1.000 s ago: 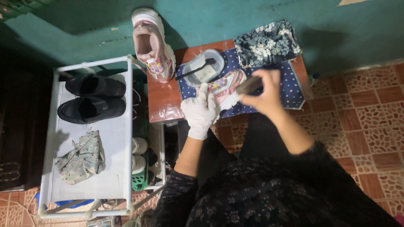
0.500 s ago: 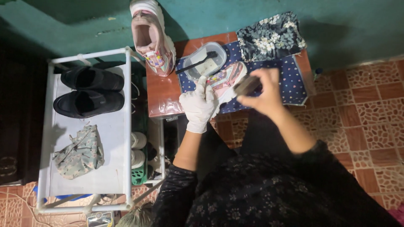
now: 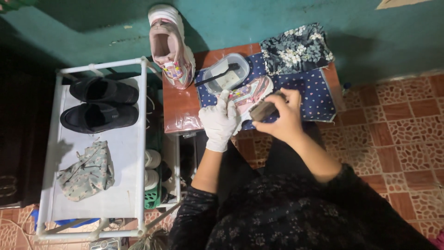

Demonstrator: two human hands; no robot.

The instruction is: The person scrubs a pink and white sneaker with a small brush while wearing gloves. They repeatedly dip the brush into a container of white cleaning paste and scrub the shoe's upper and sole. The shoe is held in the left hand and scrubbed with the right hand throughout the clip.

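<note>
Over the last second little has shifted: the pink and white sneaker (image 3: 249,95) has stayed on the dotted blue cloth (image 3: 314,90), the gloved left hand (image 3: 221,121) has kept its place at the shoe's near end, and the right hand (image 3: 282,115) has moved only slightly along the shoe's side with the brown brush (image 3: 262,110), which suggests a short scrubbing stroke on the same patch, not a change of step. The left hand, in a white glove, is curled closed around the heel end of the sneaker and steadies it against the counter (image 3: 182,109). The bare right hand is closed around the brush, fingers wrapped over its back, and the brush touches the sneaker's side. Just beyond the shoe sits a clear plastic tub (image 3: 225,74) with a dark-handled brush (image 3: 216,76) laid across it. The matching sneaker (image 3: 170,48) stands upright against the green wall at the counter's far left corner, and a folded floral cloth (image 3: 296,48) lies at the far right. To the left, a white shoe rack (image 3: 125,153) carries a pair of black shoes (image 3: 101,104) and a crumpled patterned rag (image 3: 88,171).
</note>
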